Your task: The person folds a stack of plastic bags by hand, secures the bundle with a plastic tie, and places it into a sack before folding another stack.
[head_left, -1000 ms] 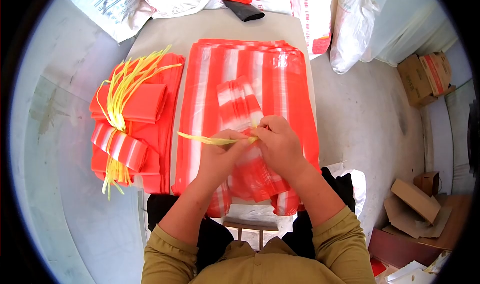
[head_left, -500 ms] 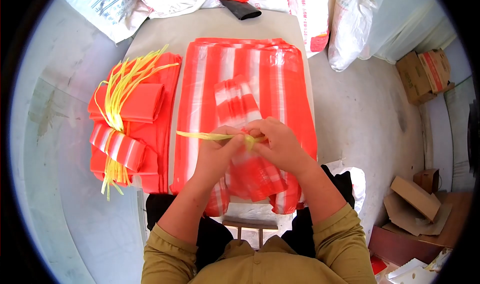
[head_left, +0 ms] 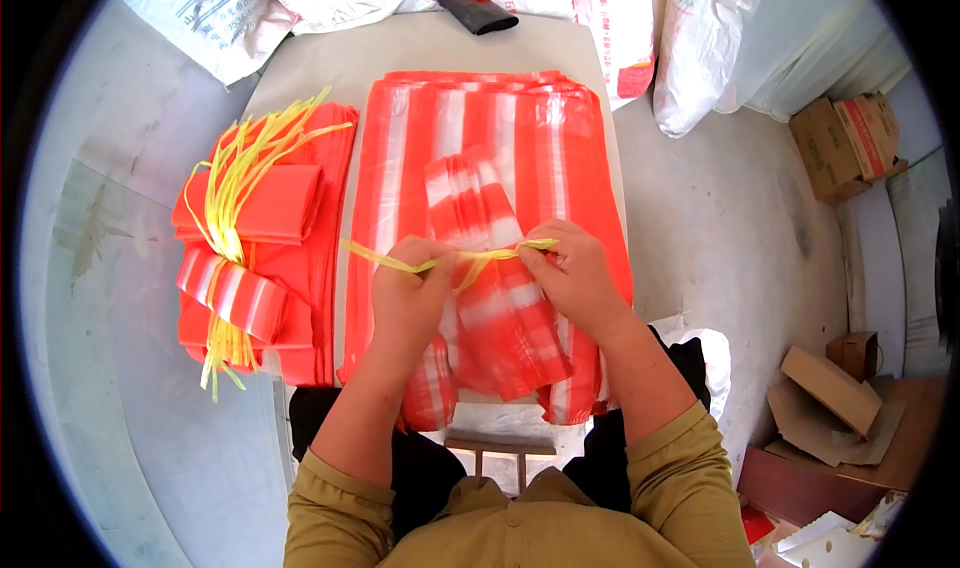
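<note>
My left hand (head_left: 412, 280) pinches one side of a yellow plastic strip (head_left: 490, 255), whose loose end sticks out to the left. In my right hand (head_left: 568, 273) the other side is pinched, so the strip runs taut between them. Under it lies a folded bundle of red-and-white striped plastic bags (head_left: 505, 338), with the strip crossing its middle. A loop of strip hangs just below the taut part; whether it is knotted I cannot tell. Beneath everything is a larger stack of striped bags (head_left: 395, 168).
At the left, red bags (head_left: 325, 298) lie stacked, with folded red bundles and a bunch of yellow strips (head_left: 240, 183) on top. White sacks (head_left: 700, 48) line the back. Cardboard boxes (head_left: 850, 148) stand on the right floor. A black roll (head_left: 475, 13) rests at the table's far edge.
My hands have moved apart, the left one leftward and the right one rightward. The yellow strip between them has been drawn straight across the bundle.
</note>
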Tool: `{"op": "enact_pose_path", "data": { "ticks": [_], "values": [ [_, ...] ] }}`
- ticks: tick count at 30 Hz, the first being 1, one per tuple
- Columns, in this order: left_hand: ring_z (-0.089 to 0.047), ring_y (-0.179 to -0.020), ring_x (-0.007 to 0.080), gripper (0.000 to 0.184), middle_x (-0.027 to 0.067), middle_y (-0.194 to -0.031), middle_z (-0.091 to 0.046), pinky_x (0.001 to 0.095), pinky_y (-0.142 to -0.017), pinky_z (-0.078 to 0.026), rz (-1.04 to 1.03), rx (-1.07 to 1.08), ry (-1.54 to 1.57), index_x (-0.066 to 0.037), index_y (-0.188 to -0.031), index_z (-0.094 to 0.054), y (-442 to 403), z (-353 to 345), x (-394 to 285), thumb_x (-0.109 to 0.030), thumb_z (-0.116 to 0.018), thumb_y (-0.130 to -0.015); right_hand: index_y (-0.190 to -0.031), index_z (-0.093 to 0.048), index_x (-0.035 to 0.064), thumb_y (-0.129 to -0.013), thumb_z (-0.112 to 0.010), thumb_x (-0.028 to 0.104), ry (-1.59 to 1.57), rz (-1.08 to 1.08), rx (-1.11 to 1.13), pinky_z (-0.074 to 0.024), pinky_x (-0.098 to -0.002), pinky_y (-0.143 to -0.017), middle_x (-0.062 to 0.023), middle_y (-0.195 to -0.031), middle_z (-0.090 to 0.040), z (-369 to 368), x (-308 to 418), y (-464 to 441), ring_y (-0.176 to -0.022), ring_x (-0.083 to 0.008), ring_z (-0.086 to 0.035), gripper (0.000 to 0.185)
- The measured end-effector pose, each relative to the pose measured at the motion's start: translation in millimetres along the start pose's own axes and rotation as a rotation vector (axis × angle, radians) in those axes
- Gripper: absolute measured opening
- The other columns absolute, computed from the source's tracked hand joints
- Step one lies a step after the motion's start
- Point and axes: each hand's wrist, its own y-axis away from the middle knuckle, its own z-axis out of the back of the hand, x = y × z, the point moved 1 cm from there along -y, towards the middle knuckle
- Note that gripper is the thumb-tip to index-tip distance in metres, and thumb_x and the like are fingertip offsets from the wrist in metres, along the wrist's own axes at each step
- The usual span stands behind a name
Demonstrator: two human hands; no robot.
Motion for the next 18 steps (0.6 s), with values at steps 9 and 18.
{"op": "enact_pose_path", "data": {
  "ticks": [9,18],
  "values": [
    [-0.053,-0.07,0.0058,0.014,0.0015,-0.079,-0.064,0.0241,-0.062,-0.042,0.29,0.058,0.141,-0.004,-0.092,-0.068,-1,8,3,-0.013,-0.066,-0.102,-0.098,-0.075,-0.0012,-0.095,-0.072,0.018,0.11,-0.236,0.069,-0.0492,-0.0323,-0.069,-0.0102,-0.086,-0.069,18,-3,3,-0.076,-0.0185,-0.062,0.019],
    [-0.072,-0.105,0.0231,0.018,0.0181,-0.12,-0.071,0.0272,-0.079,-0.059,0.548,0.214,0.895,-0.01,-0.096,-0.053,1,6,6,-0.015,-0.046,-0.112,-0.103,-0.078,0.0016,-0.096,-0.069,0.019,0.228,-0.297,0.113,-0.0497,-0.0336,-0.07,-0.0109,-0.084,-0.07,25,2,0,-0.075,-0.0181,-0.062,0.021]
  ]
}}
